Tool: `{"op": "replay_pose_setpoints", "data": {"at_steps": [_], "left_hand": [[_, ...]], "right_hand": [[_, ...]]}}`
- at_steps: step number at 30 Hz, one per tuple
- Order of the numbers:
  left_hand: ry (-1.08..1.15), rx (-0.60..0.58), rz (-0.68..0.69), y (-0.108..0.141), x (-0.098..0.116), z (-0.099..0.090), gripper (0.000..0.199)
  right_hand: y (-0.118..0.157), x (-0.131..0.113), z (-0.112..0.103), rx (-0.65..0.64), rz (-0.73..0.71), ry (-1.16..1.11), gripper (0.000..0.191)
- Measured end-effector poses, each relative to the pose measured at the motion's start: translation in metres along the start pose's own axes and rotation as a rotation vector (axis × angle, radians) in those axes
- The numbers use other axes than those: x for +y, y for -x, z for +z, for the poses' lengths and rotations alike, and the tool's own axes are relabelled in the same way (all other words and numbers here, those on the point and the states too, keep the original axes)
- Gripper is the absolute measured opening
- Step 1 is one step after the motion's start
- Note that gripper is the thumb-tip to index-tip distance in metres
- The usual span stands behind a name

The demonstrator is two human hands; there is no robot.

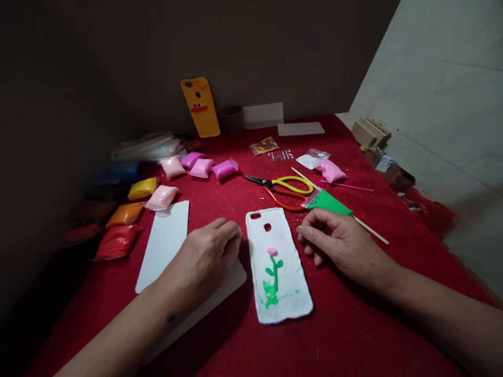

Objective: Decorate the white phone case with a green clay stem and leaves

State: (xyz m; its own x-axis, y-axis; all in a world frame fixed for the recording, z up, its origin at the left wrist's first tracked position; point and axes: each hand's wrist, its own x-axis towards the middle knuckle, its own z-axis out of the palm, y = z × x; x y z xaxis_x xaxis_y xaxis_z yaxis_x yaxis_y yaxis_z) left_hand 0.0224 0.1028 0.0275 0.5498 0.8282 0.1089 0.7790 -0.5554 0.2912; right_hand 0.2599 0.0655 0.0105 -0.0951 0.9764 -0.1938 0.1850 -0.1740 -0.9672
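A white phone case [288, 277] lies on the red cloth between my hands, with a green stem, leaves and smears on it and a pink bud [272, 252] at the stem's top. Left of the case, my left hand [214, 251] is closed over a white board [208, 317]; its fingertips are turned away, so anything pinched there is hidden. My right hand [330, 235] rests to the right of the case with fingers curled, and whatever may be between them cannot be made out. It is nearest to the green clay packet [328, 203] and a wooden stick [371, 231].
Scissors [288, 189] with yellow and red handles lie beyond the case. Clay packets [163, 197] line the left side, beside another white board [167, 241]. At the back, a yellow phone case [206, 118] leans near a dark cup [232, 119]. A pink packet [330, 171] is right.
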Motion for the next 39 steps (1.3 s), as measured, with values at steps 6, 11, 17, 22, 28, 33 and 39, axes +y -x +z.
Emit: {"op": "replay_pose_setpoints", "data": {"at_steps": [6,11,17,22,28,33,39], "left_hand": [[0.045,0.032,-0.01,0.002,-0.002,0.0,0.018],[0.085,0.057,-0.035,0.003,-0.003,0.0,0.017],[0.131,0.107,-0.081,0.004,-0.008,-0.003,0.015],[0.196,0.134,-0.123,0.006,-0.011,-0.007,0.016],[0.304,0.107,-0.185,0.005,-0.015,-0.003,0.015],[0.35,0.078,-0.162,0.004,-0.018,0.001,0.016],[0.432,0.004,-0.204,0.003,-0.026,0.001,0.015]], "right_hand": [[0.0,-0.001,0.0,0.012,0.006,0.011,0.027],[0.001,-0.002,-0.002,0.008,0.013,0.033,0.027],[0.002,-0.004,-0.001,0.015,0.008,0.046,0.025],[0.001,-0.004,0.0,0.014,0.012,0.03,0.025],[0.001,-0.001,-0.001,0.019,0.001,0.033,0.028],[0.002,-0.001,0.001,0.033,0.039,0.041,0.028],[0.003,0.002,0.0,0.019,0.081,0.057,0.033]]}}
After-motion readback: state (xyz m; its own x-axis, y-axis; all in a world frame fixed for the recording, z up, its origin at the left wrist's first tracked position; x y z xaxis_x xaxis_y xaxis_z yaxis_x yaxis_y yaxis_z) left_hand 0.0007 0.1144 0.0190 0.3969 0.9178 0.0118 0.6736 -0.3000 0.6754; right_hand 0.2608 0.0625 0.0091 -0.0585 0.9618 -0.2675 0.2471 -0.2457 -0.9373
